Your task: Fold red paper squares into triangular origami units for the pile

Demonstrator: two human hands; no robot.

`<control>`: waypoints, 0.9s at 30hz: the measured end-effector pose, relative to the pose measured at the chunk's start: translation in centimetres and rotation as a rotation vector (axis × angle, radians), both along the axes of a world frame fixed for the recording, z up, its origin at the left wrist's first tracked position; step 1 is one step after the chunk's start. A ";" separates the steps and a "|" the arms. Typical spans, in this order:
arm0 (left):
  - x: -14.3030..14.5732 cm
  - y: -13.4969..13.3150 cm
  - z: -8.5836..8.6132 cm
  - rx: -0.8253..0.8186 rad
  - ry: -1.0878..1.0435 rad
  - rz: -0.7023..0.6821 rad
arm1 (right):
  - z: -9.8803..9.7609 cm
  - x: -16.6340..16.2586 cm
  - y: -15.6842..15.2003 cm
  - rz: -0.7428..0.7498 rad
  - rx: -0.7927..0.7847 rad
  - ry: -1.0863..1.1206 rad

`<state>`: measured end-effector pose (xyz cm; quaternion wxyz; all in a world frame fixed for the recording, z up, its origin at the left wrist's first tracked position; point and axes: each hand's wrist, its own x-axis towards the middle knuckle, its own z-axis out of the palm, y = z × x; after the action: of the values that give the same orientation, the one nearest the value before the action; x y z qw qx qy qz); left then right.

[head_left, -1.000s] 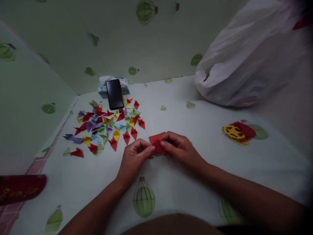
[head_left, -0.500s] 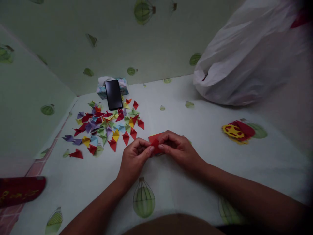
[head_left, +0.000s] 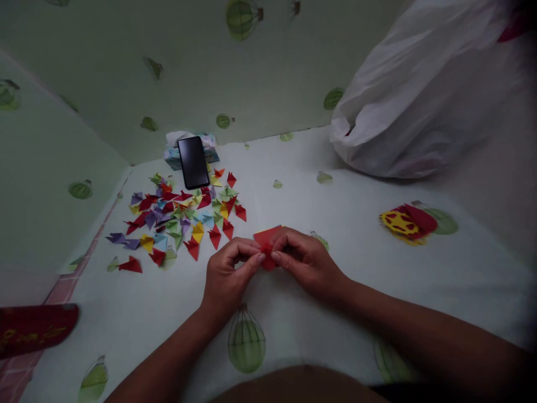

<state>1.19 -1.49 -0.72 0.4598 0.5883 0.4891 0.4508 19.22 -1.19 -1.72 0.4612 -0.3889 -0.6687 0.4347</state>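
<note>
Between my fingertips is a small folded piece of red paper [head_left: 267,249]. My left hand [head_left: 232,271] pinches its left side with thumb and forefinger. From the other side my right hand [head_left: 308,260] pinches it the same way. Just behind and beneath it, red paper squares [head_left: 267,235] lie on the table, with a thin yellow edge showing. To the left, several folded paper cranes [head_left: 180,215] in red, yellow, green, blue and purple are spread in a loose heap. The exact folds in the held paper are too small to make out.
A dark phone [head_left: 193,162] leans on a tissue box [head_left: 172,157] behind the cranes. A big white plastic bag [head_left: 403,123] stands at the back right. Red and yellow cut-out ornaments [head_left: 405,223] lie to the right. A dark red object with yellow writing [head_left: 37,330] juts in from the left.
My fingertips have shifted slightly on the red paper, and my right hand sits a little lower. Both hands keep their pinch. The whole view has moved slightly.
</note>
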 end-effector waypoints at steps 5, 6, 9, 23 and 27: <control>0.2 -0.2 0.1 -0.018 -0.027 0.017 | 0.1 -0.1 -0.1 -0.018 0.004 -0.011; 0.3 -0.3 0.1 -0.023 -0.035 0.020 | 0.1 -0.1 -0.2 -0.022 0.003 -0.014; 0.4 -0.4 0.1 -0.036 -0.056 0.025 | 0.1 -0.2 -0.3 -0.030 -0.005 -0.017; 0.5 -0.6 0.1 -0.008 -0.046 0.029 | 0.0 -0.4 -0.6 -0.068 0.040 -0.066; 0.5 -0.6 0.2 -0.008 -0.039 0.026 | 0.0 -0.5 -0.7 -0.067 0.037 -0.065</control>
<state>1.69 -2.11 -0.52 0.4656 0.5713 0.4895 0.4660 18.76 -1.85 -1.72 0.4607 -0.4163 -0.6779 0.3935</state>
